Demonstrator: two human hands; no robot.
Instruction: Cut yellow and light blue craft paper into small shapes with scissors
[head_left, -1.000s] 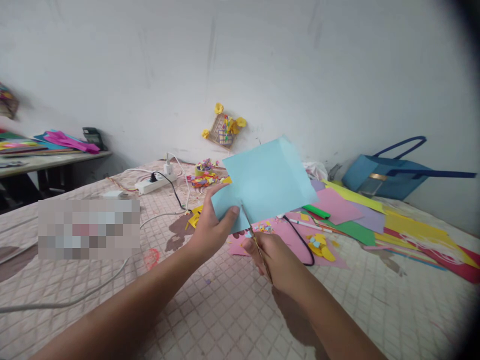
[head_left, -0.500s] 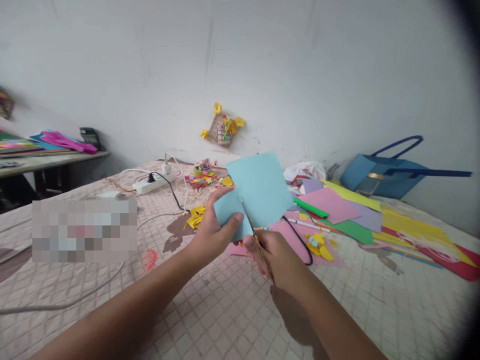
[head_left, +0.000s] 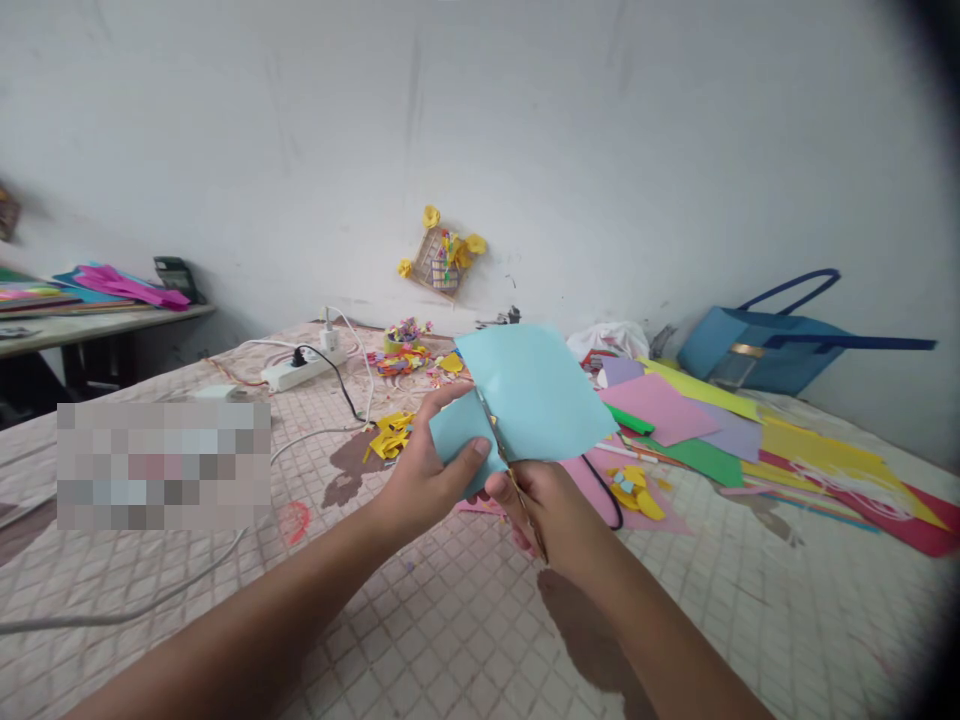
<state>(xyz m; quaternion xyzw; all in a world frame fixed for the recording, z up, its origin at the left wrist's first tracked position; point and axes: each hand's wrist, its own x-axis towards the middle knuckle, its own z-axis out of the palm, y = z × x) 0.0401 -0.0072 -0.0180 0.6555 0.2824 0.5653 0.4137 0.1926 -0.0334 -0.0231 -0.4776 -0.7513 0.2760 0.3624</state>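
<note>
A light blue sheet of paper (head_left: 534, 392) is held up over the table, its left part pinched between the thumb and fingers of my left hand (head_left: 442, 455). My right hand (head_left: 536, 505) is closed around a pair of scissors (head_left: 507, 450). Their blades lie in a cut that runs up through the paper, between the smaller left flap and the larger right part. The handles are mostly hidden by my right hand. Under and beyond the paper lies a pink sheet (head_left: 664, 518) with yellow paper scraps (head_left: 637, 492) on it.
Coloured paper sheets (head_left: 667, 408) spread over the right side, before a blue bag (head_left: 757, 345). A white power strip (head_left: 304, 368) with cables stands at the back left. Yellow strips (head_left: 390, 436) lie left of my hands. A flower-decorated basket frame (head_left: 441, 262) hangs on the wall.
The scissors have cut further through the blue paper. The larger right part has swung down to the right, and a gap has opened along the cut.
</note>
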